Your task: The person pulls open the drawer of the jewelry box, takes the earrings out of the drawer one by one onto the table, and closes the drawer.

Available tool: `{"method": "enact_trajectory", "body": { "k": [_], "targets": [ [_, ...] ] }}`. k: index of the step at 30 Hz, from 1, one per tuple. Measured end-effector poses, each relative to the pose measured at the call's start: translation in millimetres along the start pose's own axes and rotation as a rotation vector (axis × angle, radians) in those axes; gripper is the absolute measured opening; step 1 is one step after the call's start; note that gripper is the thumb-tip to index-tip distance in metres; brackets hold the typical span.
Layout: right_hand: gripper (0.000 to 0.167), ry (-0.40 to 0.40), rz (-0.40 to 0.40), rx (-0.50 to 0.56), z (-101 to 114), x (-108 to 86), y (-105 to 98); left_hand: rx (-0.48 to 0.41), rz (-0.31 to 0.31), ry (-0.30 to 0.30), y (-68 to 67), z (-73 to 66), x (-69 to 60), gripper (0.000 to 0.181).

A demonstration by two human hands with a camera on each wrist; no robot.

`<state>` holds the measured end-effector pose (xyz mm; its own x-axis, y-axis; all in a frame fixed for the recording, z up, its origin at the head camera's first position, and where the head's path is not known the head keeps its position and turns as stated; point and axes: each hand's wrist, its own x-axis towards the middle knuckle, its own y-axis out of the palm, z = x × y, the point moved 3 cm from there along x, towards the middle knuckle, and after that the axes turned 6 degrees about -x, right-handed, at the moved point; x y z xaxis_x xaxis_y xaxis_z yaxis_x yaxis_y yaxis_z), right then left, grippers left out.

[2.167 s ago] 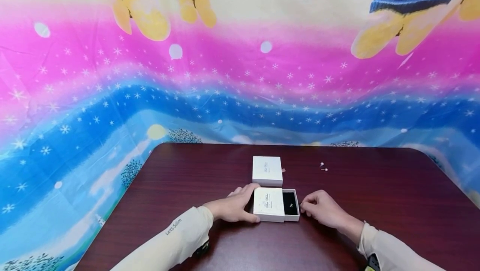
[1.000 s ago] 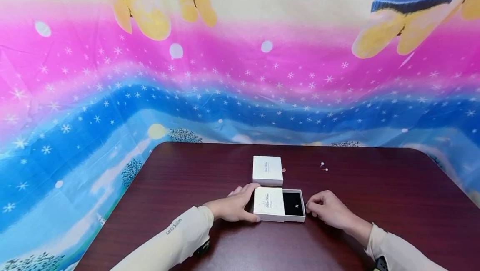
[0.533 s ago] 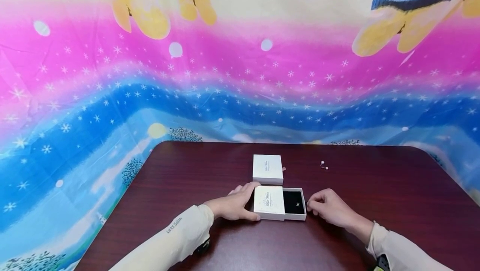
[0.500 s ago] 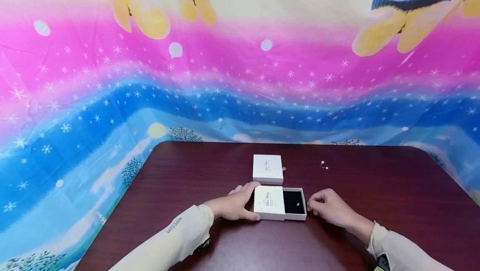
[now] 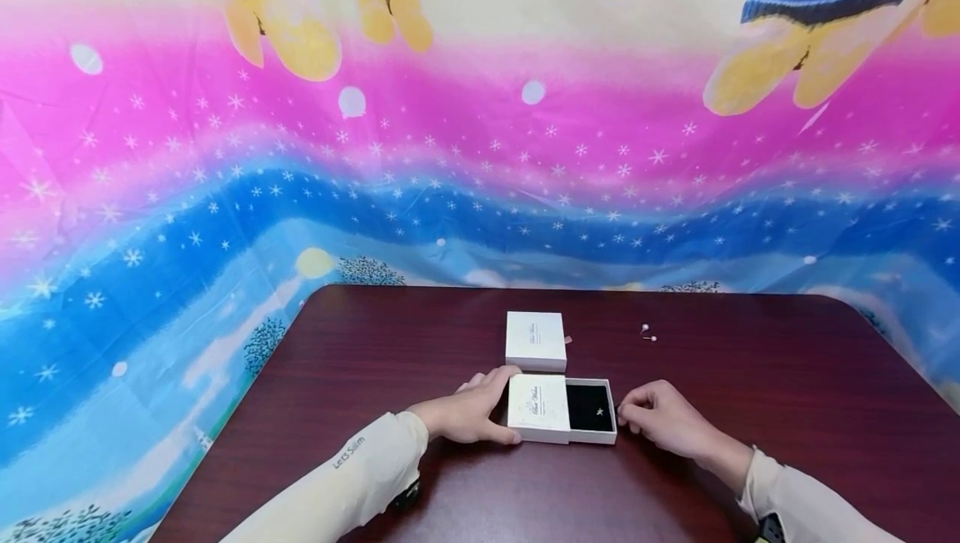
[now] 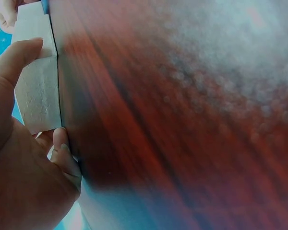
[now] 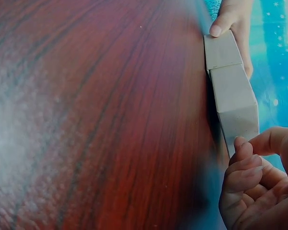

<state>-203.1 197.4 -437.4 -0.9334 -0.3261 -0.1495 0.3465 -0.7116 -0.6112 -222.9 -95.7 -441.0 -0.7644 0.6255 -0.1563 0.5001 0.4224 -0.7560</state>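
Note:
My left hand [image 5: 468,414] holds the white sleeve [image 5: 538,401] of a small jewellery box, thumb on the near side and fingers at the far corner. Out of the sleeve's right side projects a drawer [image 5: 596,437] with a black lining. A tiny star-shaped piece of jewellery [image 5: 599,412] lies on that lining. At the drawer's right end, my right hand [image 5: 663,418] pinches with thumb and forefinger, apparently on a pull tab that the fingertips hide. The right wrist view shows these fingertips [image 7: 241,143] against the drawer's end wall [image 7: 239,127].
Just behind stands a second white box [image 5: 534,339], closed, with a pinkish ribbon tab [image 5: 567,340] on its right. Two pearl-headed stud earrings [image 5: 648,334] lie farther right on the dark red table [image 5: 420,334]. A printed cloth [image 5: 450,151] hangs behind the table.
The drawer has slid right, farther out of its sleeve, along with my right hand. More black lining shows. My left hand and the sleeve have stayed in place.

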Motion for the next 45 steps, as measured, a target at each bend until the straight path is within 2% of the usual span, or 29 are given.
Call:
{"method": "enact_trajectory", "body": {
  "k": [21, 45],
  "targets": [
    [0.018, 0.038, 0.009, 0.038, -1.1, -3.5, -2.0, 0.019, -0.011, -0.005, 0.8, -0.5, 0.9, 0.091],
    [0.018, 0.023, 0.022, 0.036, -6.5, -7.5, -8.1, 0.015, -0.007, -0.005, 0.3, -0.8, 1.1, 0.092]
  ]
}}
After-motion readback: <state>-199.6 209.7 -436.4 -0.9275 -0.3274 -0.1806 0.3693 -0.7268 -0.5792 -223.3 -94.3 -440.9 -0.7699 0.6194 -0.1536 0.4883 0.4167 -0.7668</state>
